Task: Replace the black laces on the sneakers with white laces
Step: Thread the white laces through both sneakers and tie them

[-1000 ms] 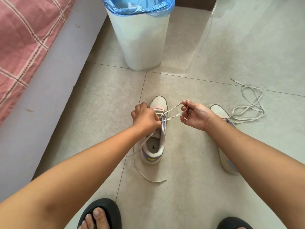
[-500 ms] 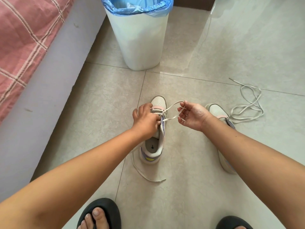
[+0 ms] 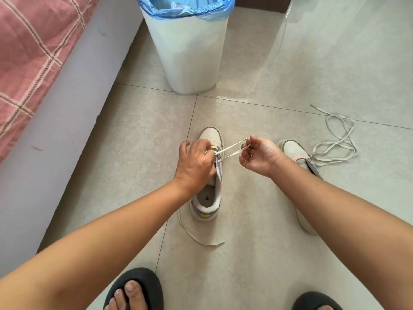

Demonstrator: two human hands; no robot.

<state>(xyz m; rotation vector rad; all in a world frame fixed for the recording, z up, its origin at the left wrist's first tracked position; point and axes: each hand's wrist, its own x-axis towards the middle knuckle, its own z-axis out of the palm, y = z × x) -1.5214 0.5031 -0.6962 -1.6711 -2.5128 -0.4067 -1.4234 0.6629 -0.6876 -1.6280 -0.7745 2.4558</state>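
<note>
Mid-floor, the left hand (image 3: pixel 196 161) is gripping the near sneaker (image 3: pixel 209 175) at its eyelets while the right hand (image 3: pixel 257 155) is pinching a white lace (image 3: pixel 230 151) loop taut. Lacing is underway; next, likely threading the following eyelet.

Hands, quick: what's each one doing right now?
Left hand: fingers on the sneaker at the eyelets; grip cannot be told.
Right hand: pinching the white lace.

Two sneakers (image 3: pixel 209 175) (image 3: pixel 299 157); two laces (image 3: pixel 232 151) (image 3: pixel 335 142); one bin (image 3: pixel 187 52)
</note>
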